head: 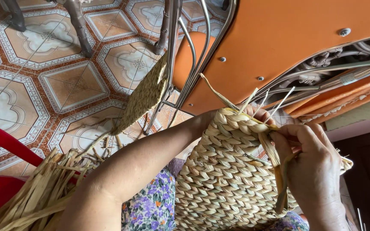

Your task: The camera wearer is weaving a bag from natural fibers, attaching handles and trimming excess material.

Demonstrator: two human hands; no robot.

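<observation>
A tan woven panel of thick braided plant fibre stands on edge over the person's lap, its braided top rim running from near left up toward far right, just under the orange underside of a metal-framed chair. The right hand is clenched at the right end of that rim, pinching a flat loose fibre strand that hangs almost straight down, its long axis near vertical, tip pointing to the lap. The left hand reaches across from the near left and is mostly hidden behind the rim; its fingers seem to curl over the far side, but the grip cannot be told for certain. The right hand is nearer the loose strand. A bundle of dry straw-coloured fibre strips lies at near left beside a red plastic seat, above the patterned tile floor.
</observation>
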